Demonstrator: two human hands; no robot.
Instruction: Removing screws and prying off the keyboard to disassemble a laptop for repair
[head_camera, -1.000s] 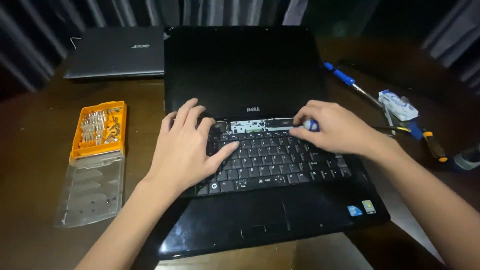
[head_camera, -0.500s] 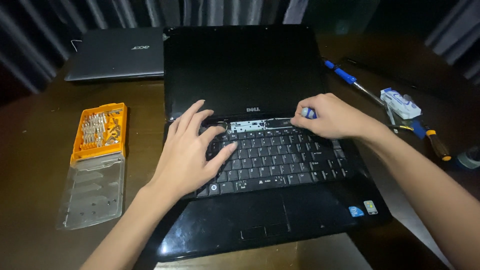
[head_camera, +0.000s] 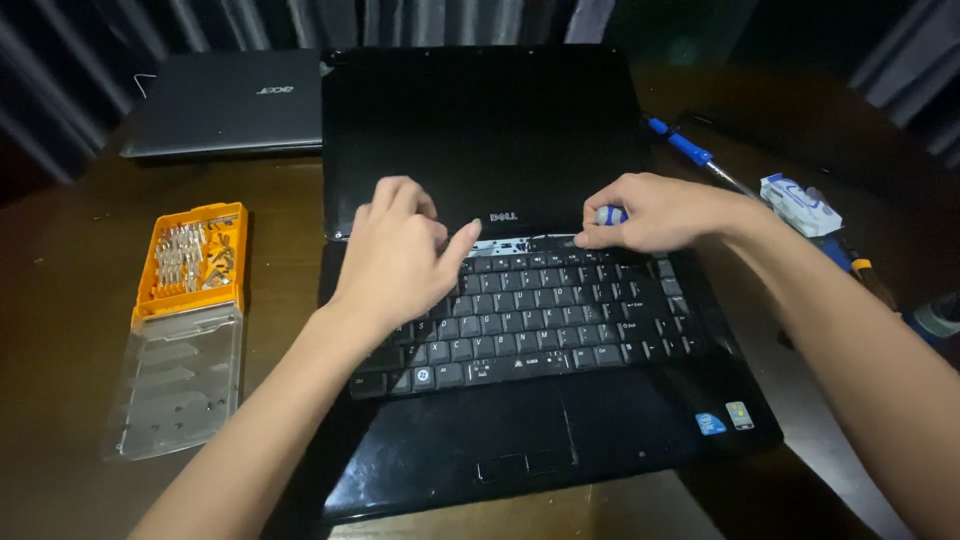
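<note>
An open black laptop (head_camera: 520, 450) lies on the dark wooden table in front of me, screen dark. The strip above its keyboard (head_camera: 560, 320) is bare, showing pale metal. My left hand (head_camera: 400, 255) rests with spread fingers on the keyboard's upper left, fingertips at the hinge edge. My right hand (head_camera: 650, 212) is closed around a small screwdriver (head_camera: 607, 215) with a blue and white handle, its tip at the bare strip near the upper right of the keyboard.
An orange bit case (head_camera: 192, 260) with its clear lid (head_camera: 175, 385) open lies left of the laptop. A second, shut grey laptop (head_camera: 225, 115) sits at the back left. A blue-handled screwdriver (head_camera: 690, 150), a white packet (head_camera: 800, 205) and more tools lie at the right.
Both hands have shifted up toward the hinge. My left hand has slid from mid keyboard to its top edge, and my right hand with the screwdriver has moved slightly left along the bare strip.
</note>
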